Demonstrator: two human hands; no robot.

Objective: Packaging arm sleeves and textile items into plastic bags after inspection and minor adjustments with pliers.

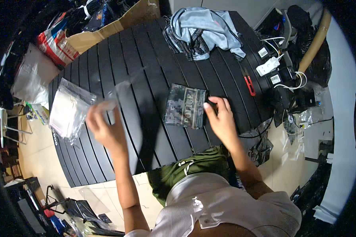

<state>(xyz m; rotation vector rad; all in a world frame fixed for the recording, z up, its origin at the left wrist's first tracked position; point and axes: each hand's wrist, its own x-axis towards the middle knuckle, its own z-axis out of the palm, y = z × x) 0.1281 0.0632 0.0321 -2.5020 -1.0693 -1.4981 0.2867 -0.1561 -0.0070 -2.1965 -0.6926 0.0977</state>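
Note:
A folded dark camouflage cloth (174, 106) with a printed lettered panel lies flat on the black slatted table, in front of me. My right hand (224, 123) is at its right edge. The fingers are curved and apart from the thumb, with nothing between them; the thumb tip is close to or touching the cloth. Left of the cloth, my left hand (106, 130) is raised over the table, its fingers smeared by motion. A thin clear plastic bag (124, 89) trails from those fingers. Beside that hand lies a stack of clear plastic bags (67, 112) with whitish contents.
Crumpled grey-blue fabric (205, 29) lies at the table's far side. Red-handled thread snips (249, 82) rest at the right, near a white charger with cables (269, 66). A cardboard box (95, 37) stands at the far left. The black slatted table (103, 158) ends near my body.

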